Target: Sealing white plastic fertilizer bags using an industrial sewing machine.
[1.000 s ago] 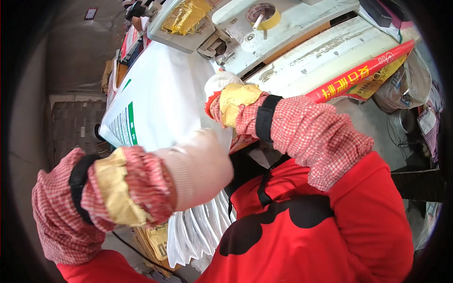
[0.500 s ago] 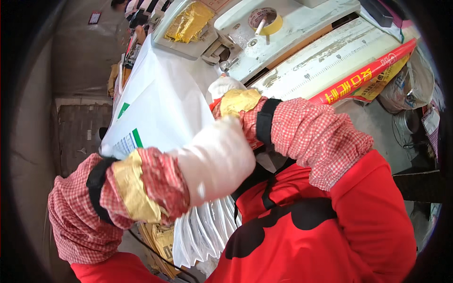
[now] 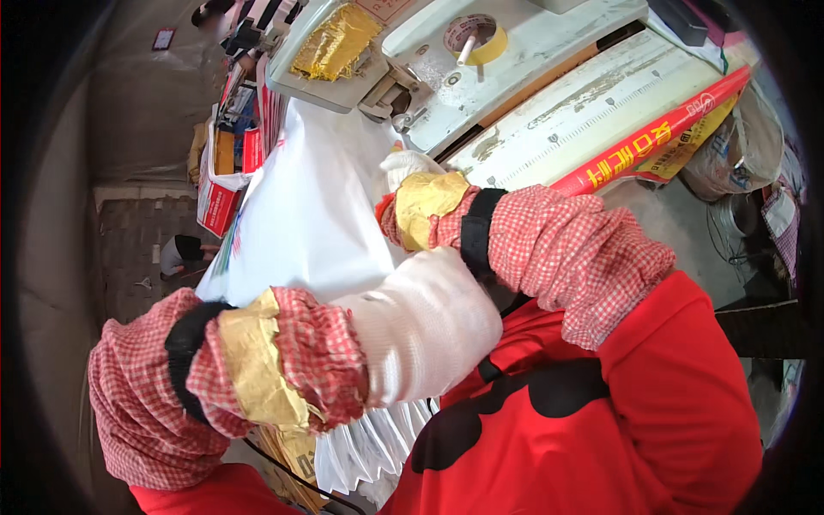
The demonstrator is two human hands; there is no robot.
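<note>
A large white plastic sack (image 3: 300, 197) spreads from under the head of a sewing machine (image 3: 390, 86) toward my left forearm. My right hand (image 3: 408, 167), in a white knit glove, is at the sack's edge just below the machine's needle area; its fingers are hidden. Bent across my front, my left hand (image 3: 438, 322) wears a white glove too. It lies just below my right wrist, with its fingers out of sight. Checked red sleeve covers with black bands and yellowish patches wrap both forearms. Folded white sacks (image 3: 365, 451) hang below my left hand.
A tape roll (image 3: 481, 40) with a white stick in it rests on the machine. Right of it runs a white ruled table (image 3: 558, 112) edged by a red printed strip (image 3: 652, 133). Stacked printed packages (image 3: 223, 180) stand at left. A person (image 3: 184, 253) shows beyond.
My left hand has moved right and slightly down. The sack's left part has swung inward, uncovering the stacked packages and the person beyond. My right hand stays near the machine.
</note>
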